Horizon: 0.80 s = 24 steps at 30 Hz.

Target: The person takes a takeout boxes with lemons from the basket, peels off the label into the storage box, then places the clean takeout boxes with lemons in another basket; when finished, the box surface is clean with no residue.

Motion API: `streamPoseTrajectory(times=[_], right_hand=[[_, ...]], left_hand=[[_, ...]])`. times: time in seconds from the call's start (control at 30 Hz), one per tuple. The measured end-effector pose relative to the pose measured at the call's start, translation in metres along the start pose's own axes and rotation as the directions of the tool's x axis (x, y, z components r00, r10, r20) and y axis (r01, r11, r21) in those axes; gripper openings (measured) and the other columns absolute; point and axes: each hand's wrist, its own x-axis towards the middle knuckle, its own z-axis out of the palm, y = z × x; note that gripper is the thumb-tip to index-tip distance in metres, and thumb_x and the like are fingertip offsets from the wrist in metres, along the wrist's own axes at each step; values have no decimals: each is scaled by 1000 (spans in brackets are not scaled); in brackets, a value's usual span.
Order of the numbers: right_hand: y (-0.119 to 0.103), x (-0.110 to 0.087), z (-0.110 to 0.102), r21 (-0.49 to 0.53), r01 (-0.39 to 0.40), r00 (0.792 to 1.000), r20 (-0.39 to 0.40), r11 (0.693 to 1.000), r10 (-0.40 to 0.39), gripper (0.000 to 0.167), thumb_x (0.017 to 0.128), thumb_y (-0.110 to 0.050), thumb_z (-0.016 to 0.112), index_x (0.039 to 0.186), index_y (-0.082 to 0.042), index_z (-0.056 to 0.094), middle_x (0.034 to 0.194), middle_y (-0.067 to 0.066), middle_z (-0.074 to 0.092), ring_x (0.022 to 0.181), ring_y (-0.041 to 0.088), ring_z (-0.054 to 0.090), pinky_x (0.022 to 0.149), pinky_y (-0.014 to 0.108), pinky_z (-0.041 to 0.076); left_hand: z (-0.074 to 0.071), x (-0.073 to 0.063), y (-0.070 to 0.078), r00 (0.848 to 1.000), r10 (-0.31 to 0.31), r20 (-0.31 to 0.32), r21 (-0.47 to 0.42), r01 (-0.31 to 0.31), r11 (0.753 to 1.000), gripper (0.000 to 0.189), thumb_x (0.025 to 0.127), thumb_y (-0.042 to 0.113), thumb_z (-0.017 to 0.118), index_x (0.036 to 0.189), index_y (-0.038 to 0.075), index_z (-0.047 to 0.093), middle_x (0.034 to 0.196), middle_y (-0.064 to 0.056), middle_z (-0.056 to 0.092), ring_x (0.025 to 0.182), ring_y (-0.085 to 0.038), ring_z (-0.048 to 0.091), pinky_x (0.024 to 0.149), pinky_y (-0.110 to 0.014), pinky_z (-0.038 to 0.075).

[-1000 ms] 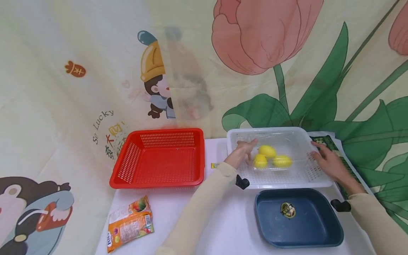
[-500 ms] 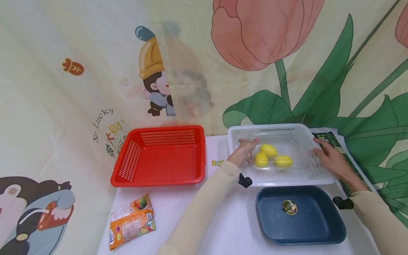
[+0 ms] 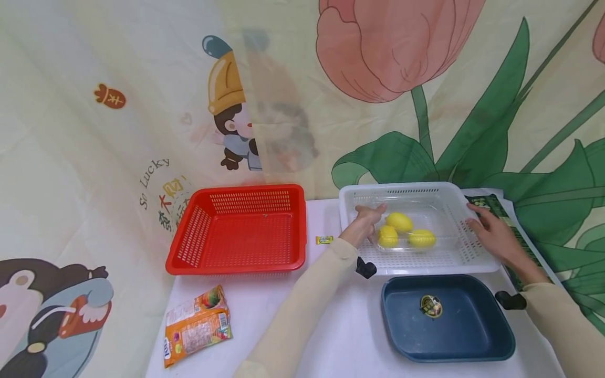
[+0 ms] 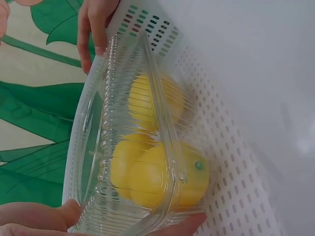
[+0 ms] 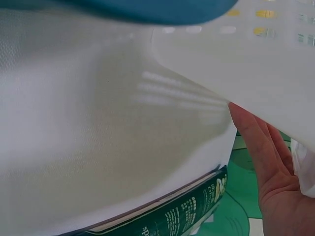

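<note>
A white perforated plastic basket [image 3: 402, 187] stands at the back right. Inside it is a clear plastic container [image 3: 437, 212], and three yellow lemons [image 3: 399, 222] show through its ribbed walls. My left hand [image 3: 361, 226] pinches the container's left end. In the left wrist view, the thumb [image 4: 69, 214] and a finger [image 4: 189, 224] lie on opposite sides of that end. My right hand [image 3: 496, 239] holds the basket's right rim. Its fingers [image 5: 253, 142] press against the basket's outer side in the right wrist view.
A red perforated basket [image 3: 250, 236] stands to the left. In front of it lies an orange snack packet [image 3: 198, 325]. A dark blue tray [image 3: 463, 336] bears a small round wrapped item [image 3: 431, 306]. A small yellow packet [image 3: 324, 240] and a green printed package [image 3: 524, 241] flank the white basket.
The head view has shifted slightly, so the whole scene sits a little higher and further right, and the small yellow packet shows more. Both hands keep their places on the container and the basket.
</note>
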Motion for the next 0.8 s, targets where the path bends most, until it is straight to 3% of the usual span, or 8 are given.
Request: streamPoseTrajectory(times=[0.23, 0.4, 0.57, 0.73, 0.8], right_hand=[[2, 0, 1, -3, -16, 1000, 12, 1000, 16, 64, 110, -36, 37, 162, -5, 15, 132, 46, 49, 89, 44, 68, 55, 34, 54], [2, 0, 1, -7, -16, 1000, 20, 1000, 16, 64, 110, -36, 36, 162, -5, 14, 132, 47, 49, 91, 47, 68, 57, 35, 54], [2, 2, -1, -19, 2, 1000, 28, 1000, -2, 64, 111, -34, 35, 161, -2, 13, 126, 45, 52, 86, 42, 68, 56, 36, 53], [-5, 4, -4, -23, 21, 999, 29, 1000, -20, 66, 111, -35, 34, 161, 0, 10, 133, 46, 45, 94, 55, 64, 59, 45, 57], [-11, 6, -5, -21, 23, 1000, 17, 1000, -23, 67, 111, -35, 34, 161, 2, 10, 139, 47, 40, 104, 62, 59, 64, 55, 57]], left_hand=[[-1, -1, 2, 999, -25, -30, 45, 27, 999, 94, 98, 51, 62, 162, 7, 9, 161, -24, 32, 141, -50, 42, 103, -76, 38], [-5, -10, 4, 997, 28, -65, 150, -18, 989, 95, 98, 58, 56, 162, 7, 8, 162, -21, 31, 145, -40, 40, 108, -66, 42], [-9, -21, 13, 994, 53, -99, 169, -35, 985, 92, 97, 57, 56, 162, 8, 12, 164, -21, 27, 150, -33, 32, 121, -51, 33], [-15, -32, 25, 993, 89, -81, 165, -74, 984, 91, 98, 56, 55, 163, 9, 12, 165, -19, 24, 150, -34, 31, 124, -46, 29], [-18, -37, 30, 991, 110, -72, 170, -97, 981, 90, 98, 56, 55, 163, 10, 11, 165, -18, 23, 151, -34, 30, 124, -46, 29]])
